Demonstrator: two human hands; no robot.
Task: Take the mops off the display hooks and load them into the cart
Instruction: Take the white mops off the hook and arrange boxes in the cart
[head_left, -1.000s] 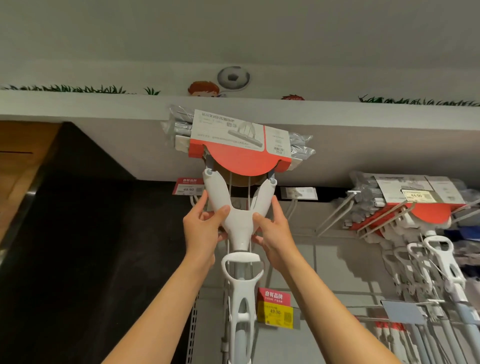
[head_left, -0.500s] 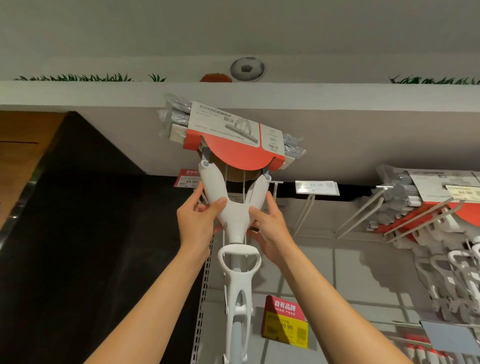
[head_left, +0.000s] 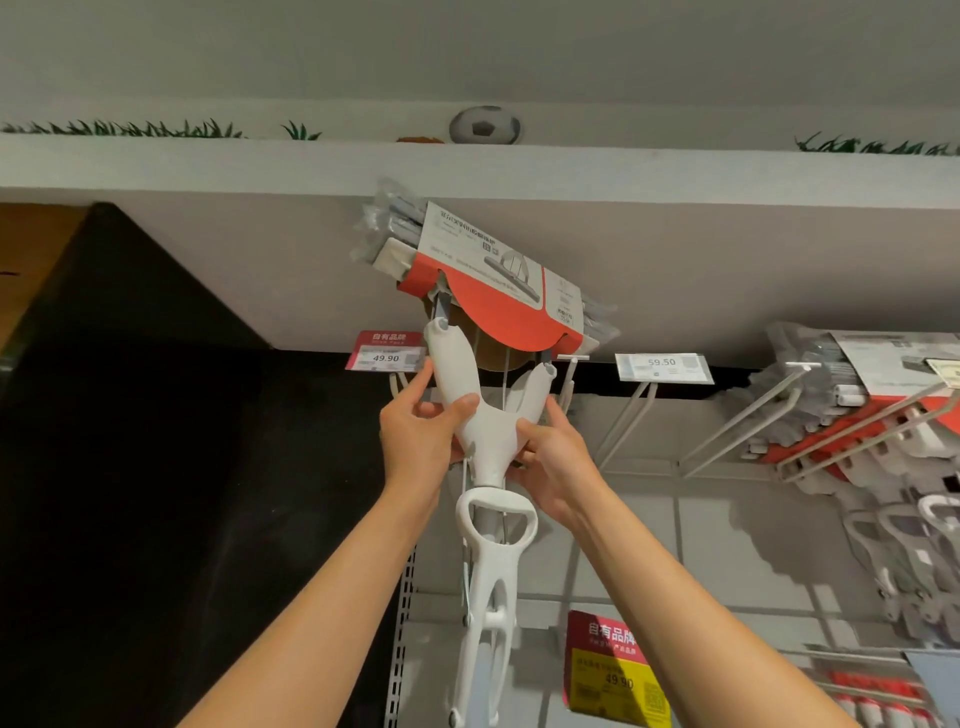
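A white sponge mop (head_left: 485, 431) with a Y-shaped yoke and a red-and-white card sleeve (head_left: 493, 291) over its head is held up high in front of the display wall. My left hand (head_left: 418, 431) grips the left side of the yoke, thumb across its front. My right hand (head_left: 553, 460) grips the right side. The mop head tilts down to the right. Its white wringer handle (head_left: 493, 561) hangs below my hands. More packaged mops (head_left: 878, 410) hang on wire hooks at the right. No cart is in view.
Bare wire hooks (head_left: 631, 415) jut from the wall right of the held mop. Price tags read 49.90 (head_left: 385, 352) and 59.50 (head_left: 662, 366). A grey overhead ledge (head_left: 208, 166) runs just above the mop head. A dark panel (head_left: 130, 467) fills the left.
The mop head has tilted further, its right end dropping, and the mop has shifted slightly right and away from the hooks. Both hands keep their grip on the yoke.
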